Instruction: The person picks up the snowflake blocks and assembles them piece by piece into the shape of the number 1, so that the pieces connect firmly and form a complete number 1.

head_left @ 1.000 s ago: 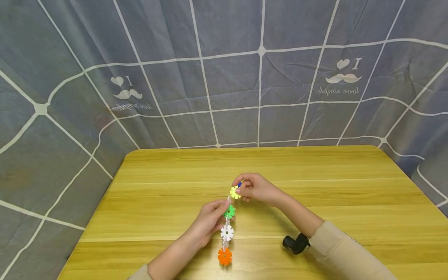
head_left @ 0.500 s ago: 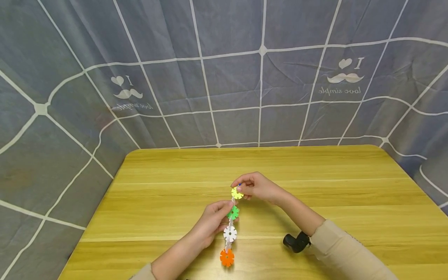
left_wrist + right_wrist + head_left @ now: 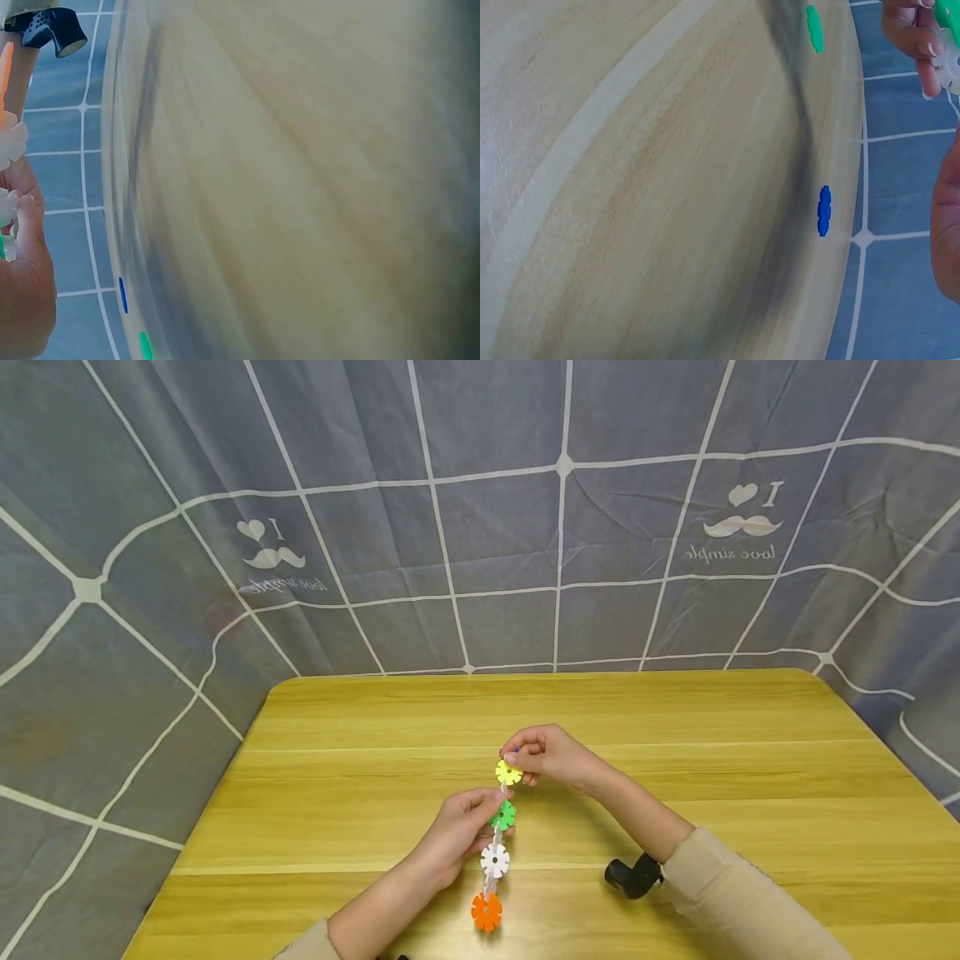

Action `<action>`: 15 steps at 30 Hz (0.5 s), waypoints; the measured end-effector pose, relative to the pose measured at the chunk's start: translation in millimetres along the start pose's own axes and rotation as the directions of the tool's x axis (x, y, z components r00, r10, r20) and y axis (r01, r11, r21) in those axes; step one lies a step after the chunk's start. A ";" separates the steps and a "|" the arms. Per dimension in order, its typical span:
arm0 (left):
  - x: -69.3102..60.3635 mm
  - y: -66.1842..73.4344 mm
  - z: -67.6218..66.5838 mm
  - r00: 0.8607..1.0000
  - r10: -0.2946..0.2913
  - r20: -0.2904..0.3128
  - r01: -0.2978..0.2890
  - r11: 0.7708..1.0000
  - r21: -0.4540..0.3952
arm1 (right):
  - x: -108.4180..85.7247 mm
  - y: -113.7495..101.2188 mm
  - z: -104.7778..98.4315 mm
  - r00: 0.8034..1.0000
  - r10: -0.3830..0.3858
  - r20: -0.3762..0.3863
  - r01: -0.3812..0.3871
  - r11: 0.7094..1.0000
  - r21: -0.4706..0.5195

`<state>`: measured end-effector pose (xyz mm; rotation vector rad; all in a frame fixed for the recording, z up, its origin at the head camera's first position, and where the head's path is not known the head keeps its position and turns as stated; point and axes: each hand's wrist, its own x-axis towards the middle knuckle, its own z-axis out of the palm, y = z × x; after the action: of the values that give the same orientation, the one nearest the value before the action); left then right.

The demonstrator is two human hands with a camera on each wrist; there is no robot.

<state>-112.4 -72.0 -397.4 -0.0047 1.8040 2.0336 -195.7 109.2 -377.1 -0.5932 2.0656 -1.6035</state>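
Note:
My left hand point(image 3: 459, 831) pinches a green notched snowflake disc point(image 3: 503, 815) between thumb and fingers. The green disc belongs to a chain of interlocking discs: a white disc point(image 3: 495, 860) and an orange disc point(image 3: 487, 912) hang below it, with more white ones edge-on between. With thumb and fingertips my right hand point(image 3: 553, 755) grips a yellow disc point(image 3: 508, 772) at the chain's top. An edge-on white disc point(image 3: 504, 790) meets the yellow one from below; whether their slots are engaged cannot be told. The left wrist view shows part of the left hand point(image 3: 26, 300) beside the chain.
On the wooden table point(image 3: 337, 777), a loose blue disc point(image 3: 824, 211) and a loose green disc point(image 3: 815, 29) appear in the right wrist view. A black device point(image 3: 633, 877) sits under the right forearm. A grey checked curtain point(image 3: 495, 543) surrounds the table.
The left hand and its chain have shifted slightly right, bringing the edge-on white disc under the yellow one. The right hand has barely moved and still pinches the yellow disc.

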 end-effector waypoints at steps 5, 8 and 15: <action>-0.4 0.6 2.1 1.000 -0.004 -0.014 0.004 1.000 0.001 | -0.5 1.1 -0.4 0.999 0.017 -0.027 -0.016 1.000 0.024; -0.7 0.4 3.1 1.000 -0.003 -0.023 0.003 1.000 0.003 | -1.0 2.3 -0.8 0.999 0.024 -0.033 -0.022 0.999 0.041; -0.2 0.0 4.8 0.999 0.008 -0.032 -0.008 1.000 0.011 | -3.0 1.9 -2.2 1.000 0.014 0.007 -0.014 0.998 0.056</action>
<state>-110.9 -67.5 -396.6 -0.0273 1.8372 2.0403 -194.7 113.1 -378.2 -0.5624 2.0093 -1.6437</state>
